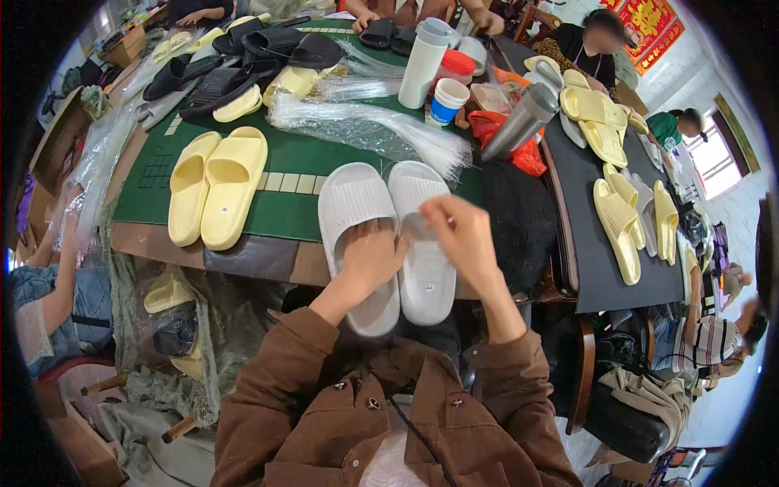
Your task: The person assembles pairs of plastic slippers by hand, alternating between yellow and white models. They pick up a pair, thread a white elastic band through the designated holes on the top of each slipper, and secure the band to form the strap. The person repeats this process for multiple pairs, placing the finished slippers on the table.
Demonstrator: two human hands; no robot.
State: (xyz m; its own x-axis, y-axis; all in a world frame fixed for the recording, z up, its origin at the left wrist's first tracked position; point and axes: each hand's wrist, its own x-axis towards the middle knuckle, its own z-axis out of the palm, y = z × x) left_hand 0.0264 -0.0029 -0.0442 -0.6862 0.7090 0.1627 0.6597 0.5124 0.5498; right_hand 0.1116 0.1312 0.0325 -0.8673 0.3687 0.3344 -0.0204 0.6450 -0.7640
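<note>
Two pale grey slide slippers lie side by side at the table's front edge, toes pointing away from me. Into the left grey slipper (358, 195) reaches my left hand (369, 258), its fingers partly hidden under the strap and its thumb by the gap between the pair. Above the strap of the right grey slipper (428, 280) is my right hand (462, 235), fingers curled in a pinch; whatever they hold, if anything, is too small to make out. A pair of pale yellow slippers (235, 183) stands to the left on the green mat (284, 213).
Clear plastic strands (365, 122) lie behind the slippers. A white bottle (424, 65), a paper cup (448, 101) and a steel flask (519, 122) stand at the back right. Black slippers (227, 77) are piled back left; more yellow slippers (617, 227) lie on the right table. Several people sit around.
</note>
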